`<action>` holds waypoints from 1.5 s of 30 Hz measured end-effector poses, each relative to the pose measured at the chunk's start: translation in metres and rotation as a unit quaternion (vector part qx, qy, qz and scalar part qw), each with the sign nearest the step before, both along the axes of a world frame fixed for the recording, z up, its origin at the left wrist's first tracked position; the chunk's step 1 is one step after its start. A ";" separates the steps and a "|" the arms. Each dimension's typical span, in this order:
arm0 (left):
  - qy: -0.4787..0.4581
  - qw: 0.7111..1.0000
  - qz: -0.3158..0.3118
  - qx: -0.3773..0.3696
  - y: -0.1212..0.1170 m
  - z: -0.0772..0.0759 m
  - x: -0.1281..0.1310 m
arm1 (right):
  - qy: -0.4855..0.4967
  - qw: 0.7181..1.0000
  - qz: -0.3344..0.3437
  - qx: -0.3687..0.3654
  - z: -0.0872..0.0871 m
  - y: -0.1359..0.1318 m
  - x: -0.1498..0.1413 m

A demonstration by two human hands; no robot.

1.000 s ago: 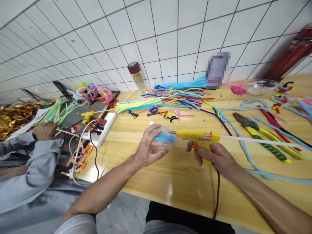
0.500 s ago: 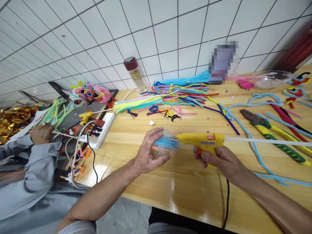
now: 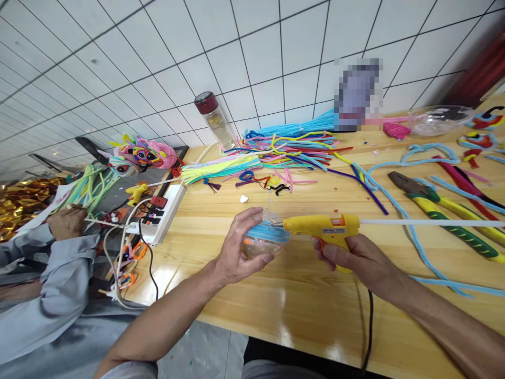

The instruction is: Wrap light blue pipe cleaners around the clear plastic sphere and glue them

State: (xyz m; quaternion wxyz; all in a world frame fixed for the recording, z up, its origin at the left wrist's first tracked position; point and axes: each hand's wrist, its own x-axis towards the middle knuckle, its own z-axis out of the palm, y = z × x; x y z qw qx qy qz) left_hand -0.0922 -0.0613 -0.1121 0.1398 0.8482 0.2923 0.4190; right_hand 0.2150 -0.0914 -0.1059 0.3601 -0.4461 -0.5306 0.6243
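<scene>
My left hand is closed around the side of a clear plastic ball, thumb in front and fingers behind. Blue pipe cleaner is wound in a band about the ball's upper part. In my right hand is a yellow hot glue gun, gripped by its handle with fingers at the orange trigger. A long white glue stick sticks out of its back. The metal nozzle points left and lies at the ball's top edge, by the blue band; whether it touches cannot be made out.
Pliers and loose blue pipe cleaners lie to the right. Bundled pipe cleaners and a glass bottle are at the back. Leftward are a power strip, cords and a co-worker's hand. The gun's black cord hangs over the front edge.
The view has shifted slightly. Both hands keep their holds, and the glue gun's nozzle stays at the ball's upper edge with hardly any movement.
</scene>
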 end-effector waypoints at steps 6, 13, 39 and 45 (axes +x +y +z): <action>0.000 1.000 -0.001 0.004 0.000 -0.002 0.000 | -0.009 1.000 0.005 0.003 -0.004 0.000 0.002; 0.000 1.000 -0.006 0.007 0.000 0.000 0.000 | -0.001 1.000 0.017 -0.001 -0.005 0.000 0.003; -0.009 1.000 -0.014 -0.002 0.000 -0.001 0.000 | 0.001 0.999 0.035 0.010 -0.002 0.000 0.004; -0.012 1.000 -0.014 -0.005 0.000 -0.001 0.000 | 0.003 0.999 0.035 0.007 -0.001 -0.001 0.004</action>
